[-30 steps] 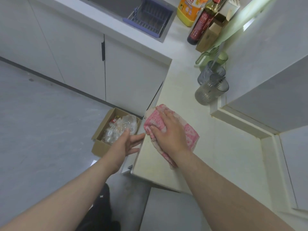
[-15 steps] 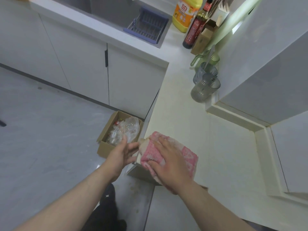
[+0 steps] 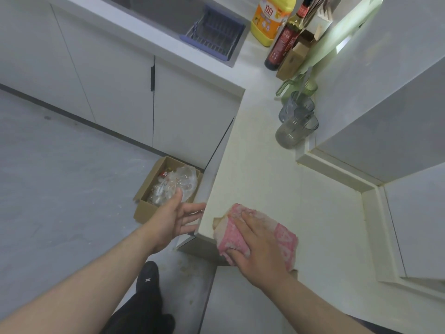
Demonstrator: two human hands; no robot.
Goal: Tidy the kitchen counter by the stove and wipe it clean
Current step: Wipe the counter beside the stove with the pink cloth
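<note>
A folded pink-and-white cloth (image 3: 284, 239) lies on the cream counter (image 3: 265, 184) at its near left corner, partly over the edge. My right hand (image 3: 258, 247) presses flat on the cloth with straight fingers. Just off the counter's left edge my left hand (image 3: 175, 218) hangs open, palm up and cupped, fingertips touching the counter's side.
A cardboard box (image 3: 149, 189) with clear plastic waste stands on the floor below the edge. Two clear jugs (image 3: 295, 127), a green jug (image 3: 299, 86), a dark bottle (image 3: 281, 48) and a yellow oil bottle (image 3: 267, 22) line the counter's back. A sink rack (image 3: 214, 37) lies beyond.
My right hand has slid the cloth along the counter toward me, to the near left corner. My left hand followed beside the edge, still open.
</note>
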